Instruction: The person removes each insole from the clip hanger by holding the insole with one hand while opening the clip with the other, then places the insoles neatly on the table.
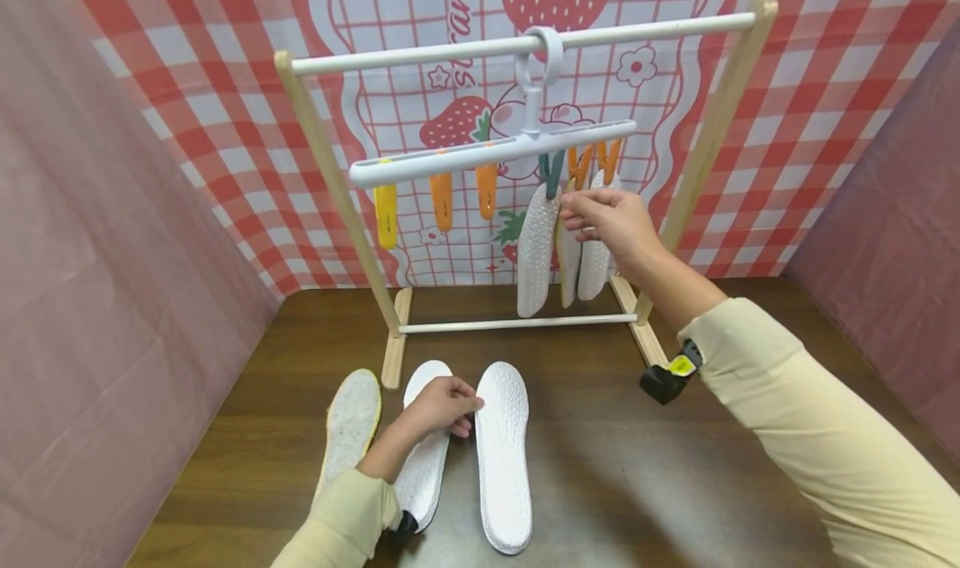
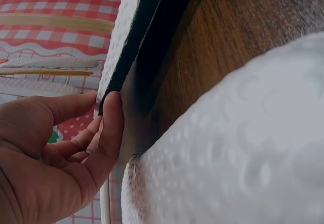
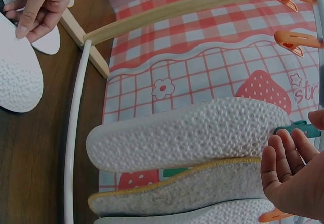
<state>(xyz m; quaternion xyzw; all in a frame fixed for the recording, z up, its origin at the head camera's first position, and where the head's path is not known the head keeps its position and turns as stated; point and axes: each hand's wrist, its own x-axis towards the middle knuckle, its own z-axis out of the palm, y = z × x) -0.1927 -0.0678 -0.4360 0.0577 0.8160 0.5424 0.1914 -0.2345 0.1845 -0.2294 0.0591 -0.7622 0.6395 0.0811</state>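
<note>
My left hand (image 1: 442,406) pinches the edge of a white dimpled insole (image 1: 504,460) between thumb and fingers, near its upper end. In the left wrist view this insole (image 2: 121,47) shows a dark underside. Another white insole (image 1: 422,485) lies partly under my left forearm. My right hand (image 1: 611,222) is raised beside a dark green clip (image 3: 301,128), its fingers loosely bent around the clip's side. From that clip hangs a white dimpled insole (image 1: 537,251). Right of it hang a yellow-edged insole (image 3: 182,186) and another white one (image 1: 597,251), both on orange clips (image 1: 609,160).
A white hanger bar (image 1: 487,156) hooks over the top rail (image 1: 450,50) of a wooden-legged rack. On its left side hang a yellow clip (image 1: 386,210) and two orange clips (image 1: 442,201). A yellow-edged insole (image 1: 352,414) lies at the table's left.
</note>
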